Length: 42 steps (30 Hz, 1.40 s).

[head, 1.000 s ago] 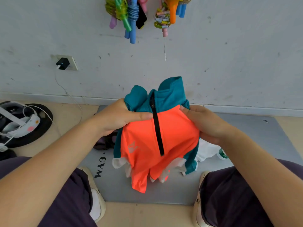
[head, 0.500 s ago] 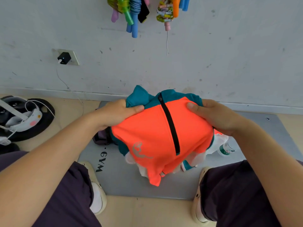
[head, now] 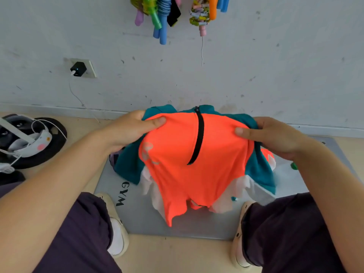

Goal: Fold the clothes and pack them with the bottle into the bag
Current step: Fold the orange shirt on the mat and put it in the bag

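An orange, teal and white zip shirt [head: 189,166] hangs in the air over a grey gym mat [head: 137,215]. My left hand [head: 128,131] grips its left shoulder, thumb on the orange front. On the other side my right hand [head: 275,138] grips the right shoulder the same way. The black zipper runs down the middle. A green bottle cap [head: 294,166] peeks out under my right wrist; the bottle body is hidden. A dark purple thing [head: 113,157] shows under my left wrist, mostly covered by the shirt.
The white wall is close behind the mat, with a socket and black charger [head: 78,69] and coloured ropes [head: 161,14] hanging above. A black disc with white gear [head: 29,140] lies on the floor at left. My knees and shoes [head: 116,229] flank the mat.
My hands have moved apart and spread the shirt wider, and its collar has dropped flatter. The bottle is now mostly hidden under my right wrist.
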Tool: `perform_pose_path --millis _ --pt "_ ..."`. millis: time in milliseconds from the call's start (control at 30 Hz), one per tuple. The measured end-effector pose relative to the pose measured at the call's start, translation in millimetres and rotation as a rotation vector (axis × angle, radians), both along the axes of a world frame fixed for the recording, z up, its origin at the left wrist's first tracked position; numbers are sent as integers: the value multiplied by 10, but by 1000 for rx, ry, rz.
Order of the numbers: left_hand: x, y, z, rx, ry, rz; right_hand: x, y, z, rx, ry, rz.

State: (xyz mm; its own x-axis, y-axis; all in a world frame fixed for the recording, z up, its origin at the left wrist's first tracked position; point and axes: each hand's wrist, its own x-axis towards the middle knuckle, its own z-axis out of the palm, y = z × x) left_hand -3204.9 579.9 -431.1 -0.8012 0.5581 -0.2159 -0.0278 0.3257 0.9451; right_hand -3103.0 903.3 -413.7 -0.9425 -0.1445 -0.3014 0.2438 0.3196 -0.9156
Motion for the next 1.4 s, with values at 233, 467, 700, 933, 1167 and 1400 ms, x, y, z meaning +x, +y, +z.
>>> perform_pose_path --millis 233,467,700,933,1167,1400 --pt "-21 -132 121 -313 2 -376 28 -50 37 114 0 74" --pt "-75 -183 92 -183 22 -256 32 -9 14 82 -35 118" --pt "-56 -47 21 -85 80 -107 -29 -198 -35 -124 153 -171" --pt "-59 -107 96 -343 178 -239 78 -154 149 535 -34 267" --pt "-99 -100 -14 -265 103 -192 61 -22 58 188 7 114" --pt "-81 2 41 -94 149 -22 -33 -21 29 36 176 -147"
